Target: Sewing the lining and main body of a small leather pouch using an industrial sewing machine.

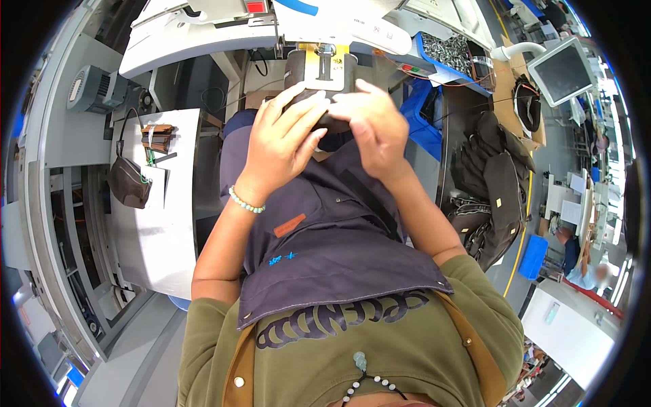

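Under the sewing machine head, a dark brown leather piece sits straight ahead, gripped from both sides: the left hand wraps its near edge, the right hand pinches its top. Below hangs a navy apron. Finished dark bags pile on the right; a small brown pouch lies on the left worktop.

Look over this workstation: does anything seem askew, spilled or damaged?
Nothing stands out. Both hands, left hand and right hand, press a dark leather piece at the machine; dark bags lie heaped to the right.
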The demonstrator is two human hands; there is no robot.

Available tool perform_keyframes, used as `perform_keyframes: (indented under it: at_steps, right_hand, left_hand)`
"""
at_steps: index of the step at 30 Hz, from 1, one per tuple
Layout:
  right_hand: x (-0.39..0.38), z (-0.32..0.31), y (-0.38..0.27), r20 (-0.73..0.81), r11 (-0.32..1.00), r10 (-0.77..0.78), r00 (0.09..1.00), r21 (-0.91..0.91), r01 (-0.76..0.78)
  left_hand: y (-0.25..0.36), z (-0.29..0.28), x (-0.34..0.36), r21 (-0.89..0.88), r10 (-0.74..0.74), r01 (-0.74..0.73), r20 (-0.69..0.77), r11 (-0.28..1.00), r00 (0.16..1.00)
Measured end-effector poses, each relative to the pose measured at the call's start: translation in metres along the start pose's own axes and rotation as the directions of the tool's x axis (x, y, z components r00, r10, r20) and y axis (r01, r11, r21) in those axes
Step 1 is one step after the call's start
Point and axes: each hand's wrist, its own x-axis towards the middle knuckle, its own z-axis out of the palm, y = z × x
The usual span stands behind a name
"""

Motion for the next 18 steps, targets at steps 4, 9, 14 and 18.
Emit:
perform_keyframes:
  at_steps: [4,9,14,18]
  right_hand:
    - [0.025,0.000,0.036,-0.191,0.971,0.138,0.972,-0.167,-0.170]
    - [0.056,0.010,0.078,-0.201,0.936,0.316,0.927,-0.093,-0.340]
    - [0.059,0.009,0.068,-0.250,0.946,0.259,0.933,-0.131,-0.298]
    - [0.055,0.016,0.058,-0.234,0.849,0.479,0.846,-0.122,-0.515]
  left_hand:
    - [0.009,0.010,-0.005,0.011,-0.059,0.060,-0.087,0.998,0.994]
    - [0.018,0.012,-0.002,0.024,-0.104,0.106,-0.086,0.994,0.991]
    - [0.018,0.012,0.004,0.018,-0.105,0.108,-0.139,0.994,0.985]
    - [0.018,0.011,0.007,0.012,-0.115,0.117,-0.110,0.993,0.987]
